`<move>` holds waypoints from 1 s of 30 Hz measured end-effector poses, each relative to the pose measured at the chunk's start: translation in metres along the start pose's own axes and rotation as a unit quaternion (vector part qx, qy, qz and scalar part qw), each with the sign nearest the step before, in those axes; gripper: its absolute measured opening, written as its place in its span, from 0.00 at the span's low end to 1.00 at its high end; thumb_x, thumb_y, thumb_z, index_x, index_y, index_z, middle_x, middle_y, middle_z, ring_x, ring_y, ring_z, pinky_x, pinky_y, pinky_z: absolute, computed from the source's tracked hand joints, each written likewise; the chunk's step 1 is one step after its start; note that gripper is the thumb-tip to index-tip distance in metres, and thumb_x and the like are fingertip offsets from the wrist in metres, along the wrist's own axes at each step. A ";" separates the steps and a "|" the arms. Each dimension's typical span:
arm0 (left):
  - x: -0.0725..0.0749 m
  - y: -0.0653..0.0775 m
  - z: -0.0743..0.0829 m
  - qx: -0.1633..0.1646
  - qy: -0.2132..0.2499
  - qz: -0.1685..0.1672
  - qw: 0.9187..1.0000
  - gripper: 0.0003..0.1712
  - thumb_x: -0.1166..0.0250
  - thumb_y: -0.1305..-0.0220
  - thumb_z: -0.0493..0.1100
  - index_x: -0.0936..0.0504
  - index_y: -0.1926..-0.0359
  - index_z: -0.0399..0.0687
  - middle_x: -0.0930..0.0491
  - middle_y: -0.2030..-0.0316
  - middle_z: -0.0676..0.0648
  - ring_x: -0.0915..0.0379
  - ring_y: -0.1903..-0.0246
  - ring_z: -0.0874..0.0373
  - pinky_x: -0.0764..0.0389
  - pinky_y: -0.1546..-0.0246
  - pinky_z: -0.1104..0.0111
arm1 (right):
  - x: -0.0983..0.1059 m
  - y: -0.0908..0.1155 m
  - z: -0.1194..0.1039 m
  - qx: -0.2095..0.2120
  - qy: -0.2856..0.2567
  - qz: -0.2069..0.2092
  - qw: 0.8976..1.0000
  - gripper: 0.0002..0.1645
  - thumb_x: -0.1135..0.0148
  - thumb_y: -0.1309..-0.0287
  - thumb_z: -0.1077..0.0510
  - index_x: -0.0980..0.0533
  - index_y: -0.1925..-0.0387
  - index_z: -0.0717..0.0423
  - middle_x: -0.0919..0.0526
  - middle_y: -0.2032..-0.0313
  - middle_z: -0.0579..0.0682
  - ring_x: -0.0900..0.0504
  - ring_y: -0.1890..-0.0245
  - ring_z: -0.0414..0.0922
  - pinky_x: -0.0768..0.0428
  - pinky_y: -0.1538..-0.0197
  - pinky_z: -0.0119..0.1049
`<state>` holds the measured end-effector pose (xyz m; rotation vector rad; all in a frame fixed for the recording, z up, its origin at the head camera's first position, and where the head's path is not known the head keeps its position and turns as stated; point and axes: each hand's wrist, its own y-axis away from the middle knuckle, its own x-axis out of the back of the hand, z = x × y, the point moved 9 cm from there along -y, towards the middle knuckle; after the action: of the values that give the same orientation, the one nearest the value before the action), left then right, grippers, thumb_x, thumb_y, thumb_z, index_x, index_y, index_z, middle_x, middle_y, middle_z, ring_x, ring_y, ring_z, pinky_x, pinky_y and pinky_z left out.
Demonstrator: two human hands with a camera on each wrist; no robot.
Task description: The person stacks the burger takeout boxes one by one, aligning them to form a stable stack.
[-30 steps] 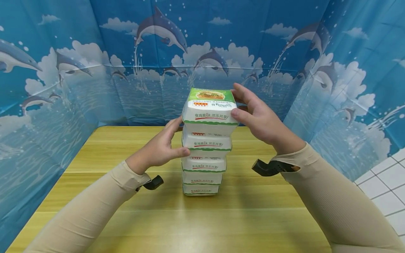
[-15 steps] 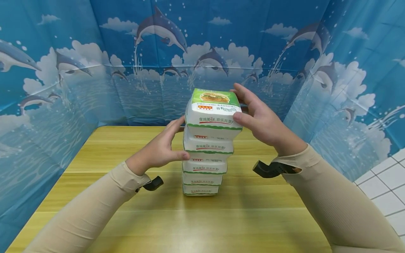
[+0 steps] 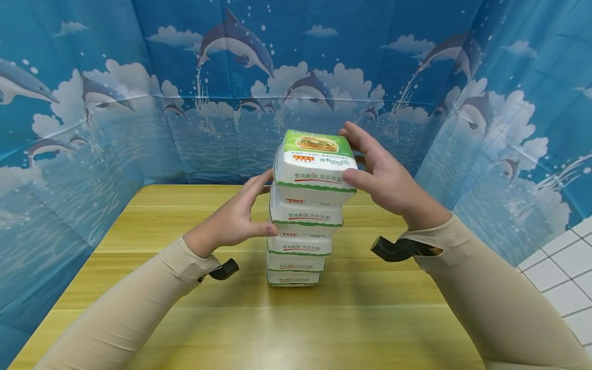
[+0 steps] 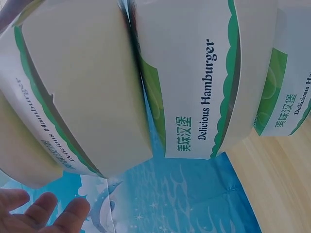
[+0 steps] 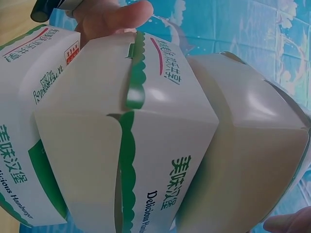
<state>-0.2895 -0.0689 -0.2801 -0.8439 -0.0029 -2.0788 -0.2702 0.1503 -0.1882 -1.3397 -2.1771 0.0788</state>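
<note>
Several white-and-green paper hamburger boxes (image 3: 300, 246) stand in one tall stack, which leans to the right towards its top. A burger picture is printed on the lid of the top box (image 3: 316, 177). My left hand (image 3: 236, 216) is at the stack's left side, its thumb near the front edge of the middle boxes and its fingertips partly hidden behind them. At the top box's right side is my right hand (image 3: 384, 177). Its thumb touches the front right corner, while its straight fingers reach along the far right side. Close up, the left wrist view shows gaps between the tilted boxes (image 4: 189, 82).
The stack stands on a yellow wooden table (image 3: 185, 318). Blue curtains (image 3: 351, 41) with dolphins hang behind the table and on both sides. White floor tiles (image 3: 564, 272) show at the far right. A black wrist camera (image 3: 224, 269) sits below the left hand.
The upper boxes have shifted to the right and slightly down, so the stack leans more. My right hand has moved very slightly right; my left hand has hardly moved.
</note>
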 end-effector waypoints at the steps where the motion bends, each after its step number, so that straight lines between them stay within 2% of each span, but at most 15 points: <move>1: 0.000 0.000 0.000 0.000 0.000 0.000 1.000 0.69 0.37 0.52 0.87 0.62 0.16 0.80 0.57 0.17 0.53 0.48 0.20 0.45 0.39 0.27 0.31 | 0.000 0.000 0.000 -0.001 0.001 0.000 1.000 0.57 0.38 0.28 0.38 0.61 0.14 0.41 0.55 0.15 0.47 0.45 0.22 0.54 0.30 0.34 0.41; 5: 0.000 0.001 -0.001 0.004 -0.005 0.001 1.000 0.69 0.38 0.52 0.87 0.62 0.16 0.78 0.58 0.17 0.53 0.47 0.20 0.45 0.40 0.27 0.31 | 0.001 0.001 0.000 -0.005 0.005 0.002 1.000 0.53 0.41 0.26 0.46 0.61 0.14 0.41 0.56 0.15 0.48 0.45 0.22 0.56 0.25 0.38 0.32; 8: 0.001 0.001 -0.001 0.009 -0.008 0.002 1.000 0.70 0.38 0.52 0.87 0.63 0.16 0.77 0.59 0.16 0.53 0.48 0.20 0.45 0.41 0.26 0.31 | 0.002 0.000 0.001 -0.008 0.008 0.003 1.000 0.52 0.43 0.26 0.48 0.61 0.14 0.41 0.57 0.15 0.48 0.45 0.21 0.57 0.25 0.39 0.31; 10: 0.001 0.002 -0.001 0.013 -0.009 0.002 1.000 0.71 0.38 0.52 0.87 0.63 0.16 0.76 0.59 0.16 0.53 0.48 0.20 0.44 0.41 0.26 0.31 | 0.003 0.000 0.001 -0.011 0.014 0.005 1.000 0.52 0.43 0.26 0.48 0.62 0.14 0.41 0.57 0.15 0.48 0.45 0.21 0.57 0.26 0.36 0.36; 15: 0.001 0.002 -0.001 0.019 -0.008 0.002 1.000 0.72 0.37 0.53 0.87 0.63 0.15 0.75 0.60 0.16 0.53 0.49 0.19 0.44 0.42 0.26 0.31 | 0.005 0.000 0.004 -0.016 0.025 0.010 1.000 0.52 0.43 0.26 0.48 0.61 0.14 0.39 0.56 0.15 0.46 0.45 0.21 0.57 0.31 0.30 0.55; 18: 0.001 0.002 -0.001 0.017 -0.005 0.001 1.000 0.72 0.37 0.52 0.87 0.63 0.16 0.75 0.60 0.16 0.54 0.49 0.19 0.45 0.41 0.26 0.31 | 0.006 0.000 0.005 -0.017 0.023 0.014 0.999 0.53 0.42 0.27 0.46 0.61 0.14 0.38 0.55 0.15 0.46 0.45 0.21 0.57 0.35 0.29 0.63; 26: 0.002 0.003 -0.003 0.015 -0.009 0.004 1.000 0.73 0.39 0.54 0.89 0.63 0.15 0.75 0.60 0.16 0.53 0.49 0.19 0.45 0.41 0.26 0.31 | 0.007 0.002 0.004 -0.011 -0.007 0.015 1.000 0.60 0.36 0.32 0.32 0.59 0.14 0.39 0.56 0.15 0.46 0.50 0.19 0.57 0.43 0.26 0.69; 30: 0.004 0.004 -0.005 0.022 -0.017 0.007 1.000 0.74 0.43 0.57 0.92 0.64 0.15 0.74 0.60 0.16 0.53 0.50 0.19 0.45 0.41 0.26 0.31 | 0.010 0.006 0.003 0.002 -0.033 0.025 0.999 0.63 0.38 0.34 0.26 0.58 0.14 0.43 0.55 0.15 0.49 0.56 0.17 0.56 0.53 0.22 0.68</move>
<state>-0.2908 -0.0759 -0.2830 -0.8506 -0.0609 -2.0436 -0.2707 0.1625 -0.1880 -1.4080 -2.1971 0.1494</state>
